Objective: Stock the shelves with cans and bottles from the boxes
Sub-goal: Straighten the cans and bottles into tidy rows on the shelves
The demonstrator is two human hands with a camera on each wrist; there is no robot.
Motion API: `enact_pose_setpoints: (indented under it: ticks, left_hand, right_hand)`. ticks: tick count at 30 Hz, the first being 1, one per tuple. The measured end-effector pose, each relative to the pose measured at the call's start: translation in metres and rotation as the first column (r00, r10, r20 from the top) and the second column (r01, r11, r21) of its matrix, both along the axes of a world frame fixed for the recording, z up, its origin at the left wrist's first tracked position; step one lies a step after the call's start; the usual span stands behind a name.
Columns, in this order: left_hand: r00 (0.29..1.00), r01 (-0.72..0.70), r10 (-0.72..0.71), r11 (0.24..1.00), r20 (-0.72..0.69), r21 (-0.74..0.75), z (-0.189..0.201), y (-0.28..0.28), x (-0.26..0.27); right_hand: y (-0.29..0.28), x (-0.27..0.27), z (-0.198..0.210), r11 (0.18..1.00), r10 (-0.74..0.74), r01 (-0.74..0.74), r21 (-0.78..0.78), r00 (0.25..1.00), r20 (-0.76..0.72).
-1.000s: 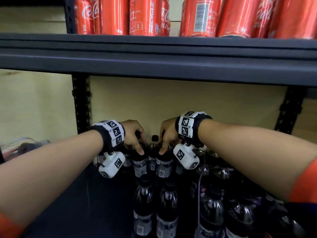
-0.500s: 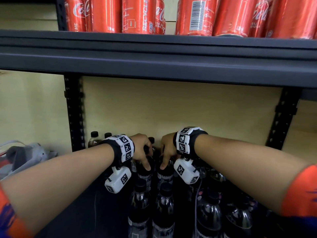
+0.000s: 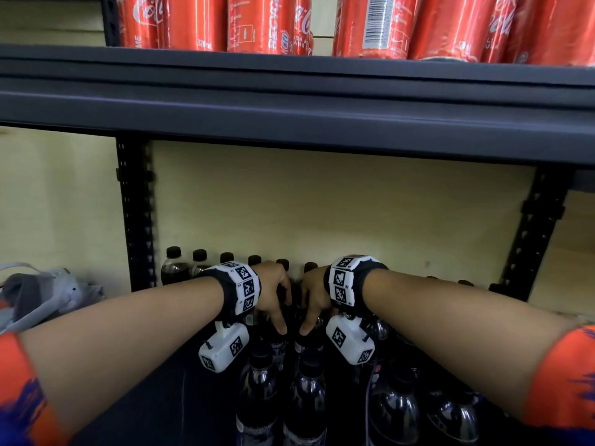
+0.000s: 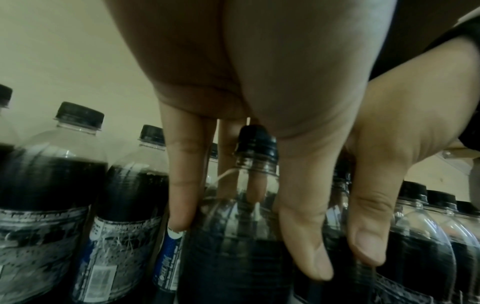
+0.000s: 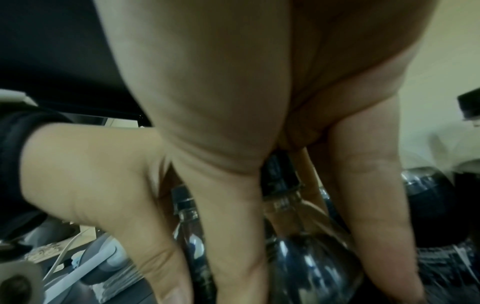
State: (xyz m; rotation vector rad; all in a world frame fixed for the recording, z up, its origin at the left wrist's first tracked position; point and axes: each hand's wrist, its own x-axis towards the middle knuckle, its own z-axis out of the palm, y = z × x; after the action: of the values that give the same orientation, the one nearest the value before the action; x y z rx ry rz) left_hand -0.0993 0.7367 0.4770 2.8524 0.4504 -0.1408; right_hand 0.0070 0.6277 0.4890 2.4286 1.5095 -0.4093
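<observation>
Two dark cola bottles gripped side by side on the lower shelf

At lower centre of the head view, the left hand [image 3: 273, 294] clamps its fingers and thumb down around one black-capped clear plastic bottle of dark cola [image 4: 233, 236]; the right hand [image 3: 314, 297] wraps a matching bottle [image 5: 306, 246] just beside it. More such bottles [image 3: 396, 410] crowd the dark metal shelf [image 3: 161, 397]; red cans [image 3: 257, 24] line the top.
</observation>
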Motion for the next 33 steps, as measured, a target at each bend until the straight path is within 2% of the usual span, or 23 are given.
enact_pose_setpoints:
  ticks: [11, 20, 26, 28, 30, 33]
  left_hand:
    - [1.000, 0.013, -0.013, 0.999, -0.009, 0.036, -0.004, 0.002, 0.002]
    - [0.999, -0.033, 0.033, 0.999, -0.007, 0.002, -0.006, 0.002, 0.003]
    - [0.996, -0.072, 0.070, 0.996, -0.049, -0.045, 0.007, 0.017, -0.012]
    - [0.987, -0.122, 0.118, 0.992, -0.109, -0.032, 0.021, 0.034, -0.025]
    - [0.967, -0.187, 0.186, 0.982, -0.176, 0.013, 0.036, 0.057, -0.040]
    - [0.938, -0.282, 0.293, 0.956, -0.186, 0.083, 0.053, 0.097, -0.061]
  right_hand:
    - [-0.005, -0.004, 0.004, 0.997, 0.079, -0.079, 0.007, 0.997, -0.013]
    - [-0.005, -0.006, 0.005, 0.999, 0.036, -0.035, 0.021, 0.996, -0.079]
    - [0.008, -0.017, 0.032, 0.994, 0.022, -0.024, -0.103, 0.999, -0.026]
    - [0.018, -0.023, 0.050, 0.996, 0.042, -0.039, -0.078, 0.999, 0.031]
    - [0.028, -0.027, 0.065, 0.999, 0.033, -0.034, 0.005, 0.999, 0.027]
    - [0.045, -0.029, 0.078, 0.975, 0.021, 0.000, 0.224, 0.996, -0.091]
